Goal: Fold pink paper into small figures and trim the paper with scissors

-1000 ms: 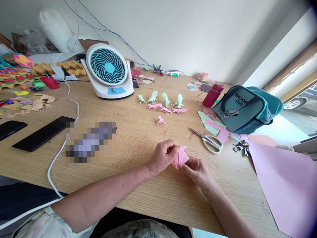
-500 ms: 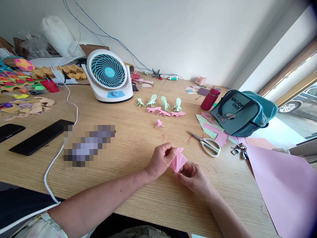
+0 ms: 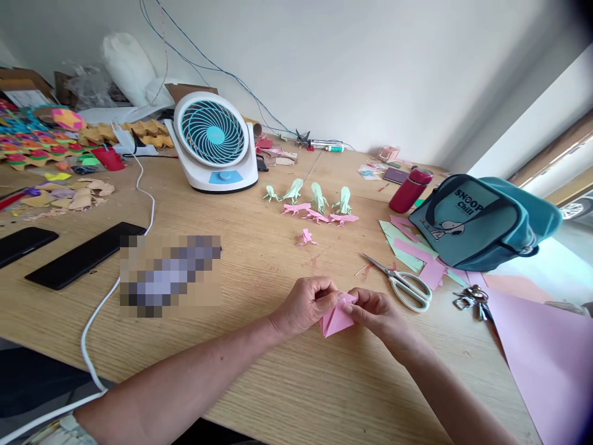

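Note:
A small folded pink paper [image 3: 336, 319] lies low over the wooden table [image 3: 287, 383], pinched from both sides. My left hand [image 3: 306, 304] grips its left edge with curled fingers. My right hand [image 3: 377, 312] presses fingertips on its upper right corner. Beyond them stand several green folded paper figures [image 3: 319, 196] and pink ones [image 3: 317, 215], with one small pink figure [image 3: 306, 237] apart and closer to me.
White-handled scissors [image 3: 403, 285] and keys [image 3: 472, 300] lie to the right, beside a large pink sheet [image 3: 542, 352], paper scraps and a teal bag [image 3: 482, 219]. A fan [image 3: 214, 141], red bottle [image 3: 410, 188], white cable [image 3: 106, 296] and two black phones [image 3: 83, 254] lie further back and left.
My right hand rose from below the pink paper to its upper right corner, and both hands now pinch it together lower on the table. The camera view shifted slightly.

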`<state>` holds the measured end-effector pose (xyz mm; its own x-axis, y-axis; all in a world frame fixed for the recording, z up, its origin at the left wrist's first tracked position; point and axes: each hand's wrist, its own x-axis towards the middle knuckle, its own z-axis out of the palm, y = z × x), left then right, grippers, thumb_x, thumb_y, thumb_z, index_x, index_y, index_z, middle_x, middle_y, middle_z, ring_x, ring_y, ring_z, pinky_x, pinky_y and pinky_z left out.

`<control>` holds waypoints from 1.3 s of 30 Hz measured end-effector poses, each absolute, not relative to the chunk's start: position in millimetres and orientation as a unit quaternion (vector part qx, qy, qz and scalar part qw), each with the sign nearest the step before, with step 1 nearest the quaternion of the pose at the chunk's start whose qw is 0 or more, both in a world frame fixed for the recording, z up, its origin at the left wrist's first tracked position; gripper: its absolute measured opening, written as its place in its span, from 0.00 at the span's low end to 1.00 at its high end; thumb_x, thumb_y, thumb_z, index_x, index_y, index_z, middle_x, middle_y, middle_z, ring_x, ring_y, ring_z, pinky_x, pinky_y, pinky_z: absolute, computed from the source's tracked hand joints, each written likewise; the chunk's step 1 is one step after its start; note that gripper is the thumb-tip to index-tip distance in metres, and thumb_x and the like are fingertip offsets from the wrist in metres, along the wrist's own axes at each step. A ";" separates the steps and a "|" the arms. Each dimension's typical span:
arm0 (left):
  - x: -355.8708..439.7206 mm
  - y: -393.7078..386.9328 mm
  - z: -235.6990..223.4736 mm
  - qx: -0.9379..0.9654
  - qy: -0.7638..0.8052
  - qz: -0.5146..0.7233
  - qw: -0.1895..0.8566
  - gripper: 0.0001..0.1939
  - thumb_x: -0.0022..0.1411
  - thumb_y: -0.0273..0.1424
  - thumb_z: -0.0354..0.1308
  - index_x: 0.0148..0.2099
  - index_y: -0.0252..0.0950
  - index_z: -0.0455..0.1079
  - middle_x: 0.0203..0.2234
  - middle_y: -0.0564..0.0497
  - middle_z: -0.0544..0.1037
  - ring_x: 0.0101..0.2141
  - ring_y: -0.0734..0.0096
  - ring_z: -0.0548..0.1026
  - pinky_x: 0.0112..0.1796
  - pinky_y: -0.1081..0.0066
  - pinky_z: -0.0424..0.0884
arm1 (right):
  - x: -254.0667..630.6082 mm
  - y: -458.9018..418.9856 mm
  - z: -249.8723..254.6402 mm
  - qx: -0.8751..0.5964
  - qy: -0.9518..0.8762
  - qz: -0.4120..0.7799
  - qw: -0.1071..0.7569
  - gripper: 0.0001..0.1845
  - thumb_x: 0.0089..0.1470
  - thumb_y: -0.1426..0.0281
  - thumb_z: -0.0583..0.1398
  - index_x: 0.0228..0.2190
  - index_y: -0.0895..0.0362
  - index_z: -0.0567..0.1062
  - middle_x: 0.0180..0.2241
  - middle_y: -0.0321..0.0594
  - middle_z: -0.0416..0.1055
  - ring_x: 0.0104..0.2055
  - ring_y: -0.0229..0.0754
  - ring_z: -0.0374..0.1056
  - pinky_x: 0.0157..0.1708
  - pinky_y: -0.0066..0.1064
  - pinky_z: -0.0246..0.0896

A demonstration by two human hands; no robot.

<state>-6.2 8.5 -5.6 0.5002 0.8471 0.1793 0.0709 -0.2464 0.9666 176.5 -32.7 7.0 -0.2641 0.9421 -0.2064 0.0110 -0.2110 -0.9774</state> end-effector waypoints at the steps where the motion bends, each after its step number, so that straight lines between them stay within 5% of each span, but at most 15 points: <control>1: -6.5 8.9 -5.6 0.691 0.333 0.373 0.521 0.19 0.62 0.41 0.58 0.25 0.32 0.65 0.19 0.56 0.64 0.23 0.79 0.61 0.25 0.77 0.56 | 173.4 -32.4 4.5 -0.474 -0.491 0.623 0.384 0.21 0.45 0.53 0.70 0.25 0.58 0.73 0.23 0.32 0.67 0.26 0.34 0.57 0.28 0.26 0.51; 20: -3.1 9.0 -10.9 0.608 0.361 0.313 0.634 0.14 0.56 0.39 0.63 0.32 0.32 0.68 0.23 0.57 0.65 0.24 0.79 0.62 0.26 0.77 0.57 | 164.1 -49.0 -19.0 -0.461 -0.398 0.544 0.578 0.12 0.53 0.61 0.67 0.26 0.54 0.76 0.24 0.32 0.68 0.28 0.34 0.60 0.30 0.24 0.58; 27: -1.7 8.2 -15.1 0.636 0.382 0.321 0.589 0.12 0.61 0.38 0.59 0.36 0.33 0.70 0.27 0.54 0.71 0.28 0.76 0.67 0.30 0.76 0.62 | 161.1 -48.8 -18.8 -0.481 -0.430 0.519 0.561 0.12 0.55 0.60 0.65 0.30 0.55 0.74 0.27 0.35 0.68 0.28 0.35 0.60 0.30 0.25 0.60; 33: -2.8 13.2 -14.3 0.576 0.355 0.375 0.634 0.13 0.60 0.35 0.61 0.42 0.33 0.65 0.33 0.51 0.75 0.29 0.76 0.71 0.30 0.76 0.67 | 170.8 -49.7 -18.9 -0.484 -0.528 0.410 0.565 0.13 0.62 0.65 0.58 0.49 0.48 0.67 0.39 0.39 0.71 0.36 0.40 0.68 0.39 0.33 0.67; 39: -3.4 16.4 -20.0 0.546 0.320 0.382 0.673 0.23 0.58 0.38 0.64 0.50 0.36 0.59 0.28 0.56 0.73 0.23 0.78 0.70 0.23 0.77 0.67 | 183.5 -48.5 -18.2 -0.475 -0.728 0.223 0.440 0.16 0.62 0.76 0.55 0.49 0.48 0.69 0.40 0.40 0.70 0.40 0.42 0.68 0.42 0.35 0.63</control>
